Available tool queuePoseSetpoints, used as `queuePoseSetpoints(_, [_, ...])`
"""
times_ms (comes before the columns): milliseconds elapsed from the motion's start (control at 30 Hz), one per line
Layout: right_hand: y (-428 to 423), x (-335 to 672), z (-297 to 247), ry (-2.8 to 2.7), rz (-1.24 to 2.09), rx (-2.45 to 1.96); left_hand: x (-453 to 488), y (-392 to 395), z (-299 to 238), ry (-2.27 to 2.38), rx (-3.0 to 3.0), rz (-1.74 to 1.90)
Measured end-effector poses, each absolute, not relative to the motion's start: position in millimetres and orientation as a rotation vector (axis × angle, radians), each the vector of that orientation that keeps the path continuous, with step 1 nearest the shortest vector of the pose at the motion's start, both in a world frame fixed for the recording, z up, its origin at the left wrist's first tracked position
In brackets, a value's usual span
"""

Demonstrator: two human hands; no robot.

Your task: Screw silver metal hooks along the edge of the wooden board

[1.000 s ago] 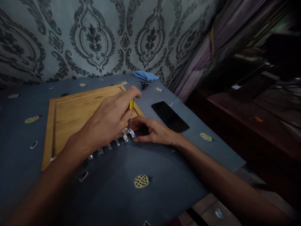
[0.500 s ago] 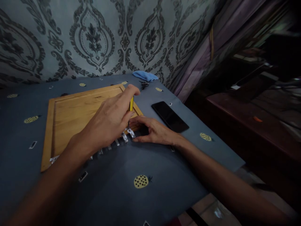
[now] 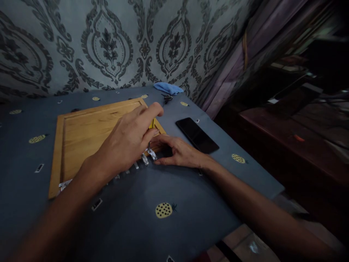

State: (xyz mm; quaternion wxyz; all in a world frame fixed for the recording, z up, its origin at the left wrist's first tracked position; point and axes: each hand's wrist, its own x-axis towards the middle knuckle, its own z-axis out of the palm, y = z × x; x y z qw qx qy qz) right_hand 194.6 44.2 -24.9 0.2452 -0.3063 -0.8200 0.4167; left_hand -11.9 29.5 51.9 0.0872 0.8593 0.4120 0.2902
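Metal clips (image 3: 145,159) line the near edge of the wooden board (image 3: 87,133); the right hand (image 3: 180,152), thumb and fingers parted, straddles the rightmost clip (image 3: 152,154), grip unclear. The left hand (image 3: 125,136), fingers curled round a yellow tool (image 3: 152,124), hides more of it than before, suggesting a turn. The board reaches toward the far edge of the table (image 3: 131,225).

The counter (image 3: 191,203) is slate blue, scattered with yellow pineapples (image 3: 163,210), black-spotted and dark-leaved. Wooden panel (image 3: 87,134) is honey tan with browner grain streaks, metal clips (image 3: 152,154) are plain silver, and the tool handle (image 3: 151,124) is straight-up yellow. Phone (image 3: 197,134) is black, cloth (image 3: 168,88) light blue. Wall (image 3: 122,40) is grey-blue with super fancy charcoal damask medallions, and the curtain (image 3: 231,69) is kinda dusty purple with a tan band (image 3: 245,49).
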Motion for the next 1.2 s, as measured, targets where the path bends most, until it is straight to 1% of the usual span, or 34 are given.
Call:
queuePoseSetpoints(133, [44.8, 196.1, -26.4, -2.261, 1.088, -0.858, -12.3, 28.9, 56.7, 1.215, 2.521, 0.845])
queuePoseSetpoints(400, [43.6, 193.4, -24.9, -2.203, 1.201, -0.836, -13.0, 27.8, 56.7, 1.166, 2.527, 0.804])
queuePoseSetpoints(600, [44.2, 193.8, -24.4, -2.238, 1.139, -0.838, -13.7, 27.9, 55.8, 1.153, 2.569, 0.801])
queuePoseSetpoints(767, [44.6, 193.5, -26.3, -2.222, 1.176, -0.827, -14.3, 27.7, 54.9, 1.177, 2.589, 0.776])
queuePoseSetpoints(1000, [42.9, 192.6, -24.1, -2.232, 1.143, -0.841, -13.9, 27.0, 55.0, 1.156, 2.611, 0.767])
queuePoseSetpoints(1200, [43.6, 192.8, -25.4, -2.231, 1.151, -0.813, -12.2, 28.3, 51.0, 1.155, 2.616, 0.85])
